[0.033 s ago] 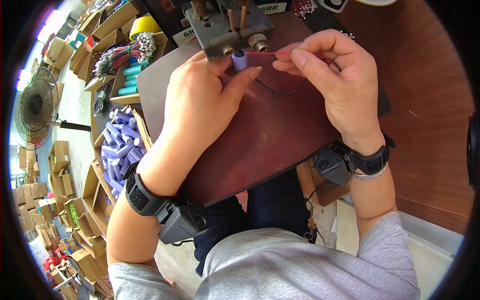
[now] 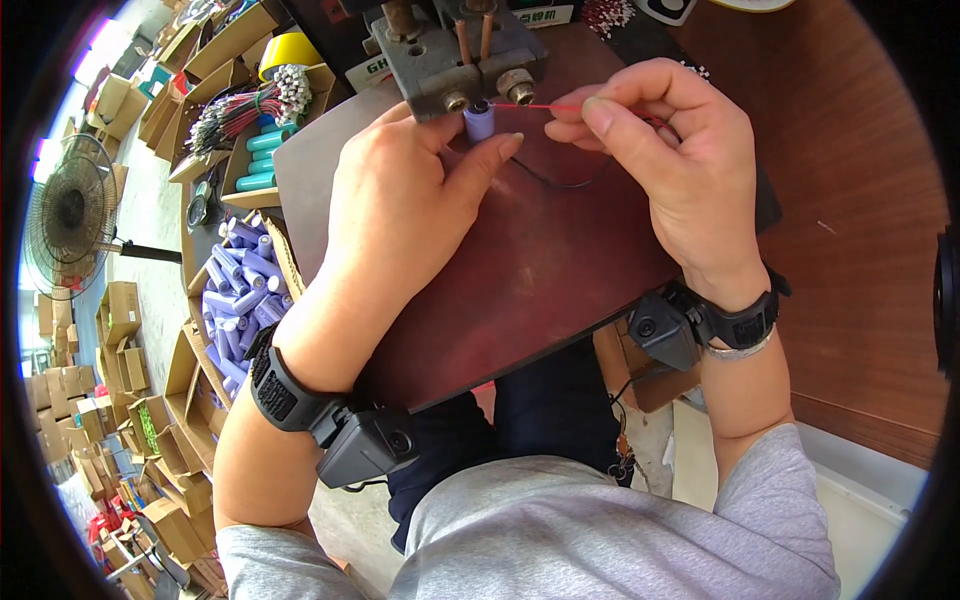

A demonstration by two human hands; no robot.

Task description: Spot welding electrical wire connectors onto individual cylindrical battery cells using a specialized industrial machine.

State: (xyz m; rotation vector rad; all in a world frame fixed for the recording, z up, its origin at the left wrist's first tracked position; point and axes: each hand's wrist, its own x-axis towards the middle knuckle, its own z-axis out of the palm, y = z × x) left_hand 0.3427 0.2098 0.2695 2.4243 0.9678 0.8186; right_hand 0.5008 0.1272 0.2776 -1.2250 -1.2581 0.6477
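Upright between the thumb and fingers of my left hand [image 2: 415,190] is a purple cylindrical battery cell [image 2: 480,124]. Its top end sits just under the metal head of a spot welder [image 2: 440,75], below two copper electrode pins [image 2: 475,40]. My right hand [image 2: 680,135] pinches a thin red wire [image 2: 545,106], stretched level toward the top of the cell. Whether the wire tip touches the cell is too small to tell. A black wire [image 2: 550,183] curves from beside the cell toward my right hand, over the dark red work plate [image 2: 520,270].
Left of the plate, a carton holds many purple battery cells [image 2: 240,285]. Behind it are teal cells [image 2: 263,160], a wire bundle with white connectors [image 2: 250,108] and a yellow tape roll [image 2: 288,55]. A standing fan [image 2: 70,205] is at far left; a brown wooden table [image 2: 850,220] lies right.
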